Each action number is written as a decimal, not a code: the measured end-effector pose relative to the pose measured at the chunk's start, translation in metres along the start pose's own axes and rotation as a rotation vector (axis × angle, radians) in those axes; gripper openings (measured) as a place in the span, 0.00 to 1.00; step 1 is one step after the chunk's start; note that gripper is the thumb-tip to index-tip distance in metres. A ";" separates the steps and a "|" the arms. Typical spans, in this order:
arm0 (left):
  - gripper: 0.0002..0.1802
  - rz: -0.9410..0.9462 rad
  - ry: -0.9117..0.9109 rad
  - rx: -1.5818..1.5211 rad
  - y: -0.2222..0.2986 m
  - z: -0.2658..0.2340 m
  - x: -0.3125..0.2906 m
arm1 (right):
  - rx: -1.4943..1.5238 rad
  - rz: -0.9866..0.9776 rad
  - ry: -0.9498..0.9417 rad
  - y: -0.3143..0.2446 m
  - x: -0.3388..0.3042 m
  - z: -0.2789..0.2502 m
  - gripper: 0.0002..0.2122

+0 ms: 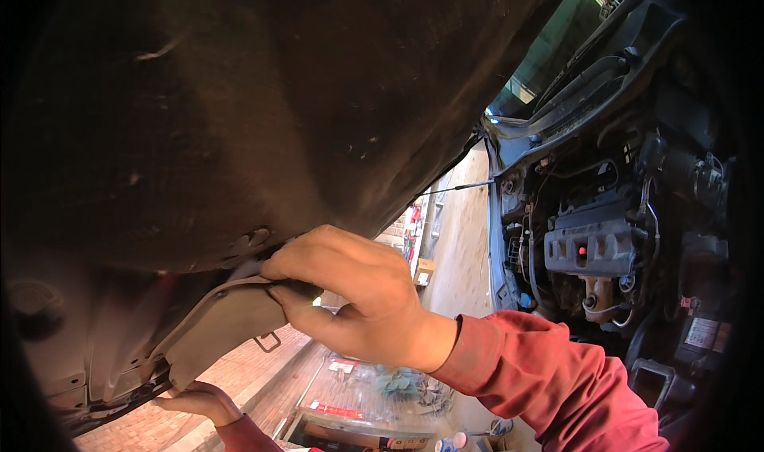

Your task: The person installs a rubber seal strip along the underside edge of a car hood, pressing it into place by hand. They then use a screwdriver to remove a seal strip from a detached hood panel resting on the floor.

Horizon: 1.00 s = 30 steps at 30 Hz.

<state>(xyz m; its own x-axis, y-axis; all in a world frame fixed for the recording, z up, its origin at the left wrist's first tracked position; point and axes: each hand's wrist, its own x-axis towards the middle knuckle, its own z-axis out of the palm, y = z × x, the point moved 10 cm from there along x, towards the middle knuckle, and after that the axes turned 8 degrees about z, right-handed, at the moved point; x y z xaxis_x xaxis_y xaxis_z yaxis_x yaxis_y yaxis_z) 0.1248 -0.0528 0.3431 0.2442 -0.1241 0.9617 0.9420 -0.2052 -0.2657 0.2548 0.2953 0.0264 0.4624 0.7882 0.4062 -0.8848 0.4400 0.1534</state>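
Observation:
A grey-brown curved panel (231,325) runs along the front edge of a raised car hood, below its dark underside lining (239,118). My right hand (358,293) grips the panel's upper end, thumb on the near side and fingers bent over the edge. At the panel's lower end is my left hand (203,400), its fingers closed against the edge and partly hidden behind it. A small metal loop (268,341) sticks out beside the panel. Both arms wear red sleeves.
The engine bay lies open on the right, with a dark engine cover (593,241) and a battery (704,333). A thin hood strut (458,187) spans towards the hood. Below stands a glass-topped table (374,392) with items on it. A cardboard box (425,271) sits farther back.

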 end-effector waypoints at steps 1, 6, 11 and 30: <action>0.38 -0.007 0.019 -0.006 0.001 0.001 -0.002 | -0.005 0.003 0.004 -0.001 0.000 0.000 0.13; 0.36 0.013 -0.003 -0.027 0.004 0.008 -0.005 | -0.011 0.047 0.068 -0.003 -0.003 -0.001 0.09; 0.34 -0.014 -0.046 -0.049 -0.007 -0.003 0.006 | -0.038 0.108 0.118 -0.003 -0.006 -0.001 0.10; 0.36 0.036 -0.002 -0.028 0.005 0.006 -0.007 | -0.114 0.385 0.192 0.014 0.001 -0.013 0.10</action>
<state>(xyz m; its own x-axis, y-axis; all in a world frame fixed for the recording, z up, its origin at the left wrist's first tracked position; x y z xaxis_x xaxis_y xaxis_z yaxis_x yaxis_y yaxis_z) 0.1293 -0.0471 0.3350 0.2783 -0.1301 0.9517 0.9257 -0.2281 -0.3019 0.2434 0.3080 0.0173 0.1125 0.9647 0.2381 -0.9875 0.1351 -0.0809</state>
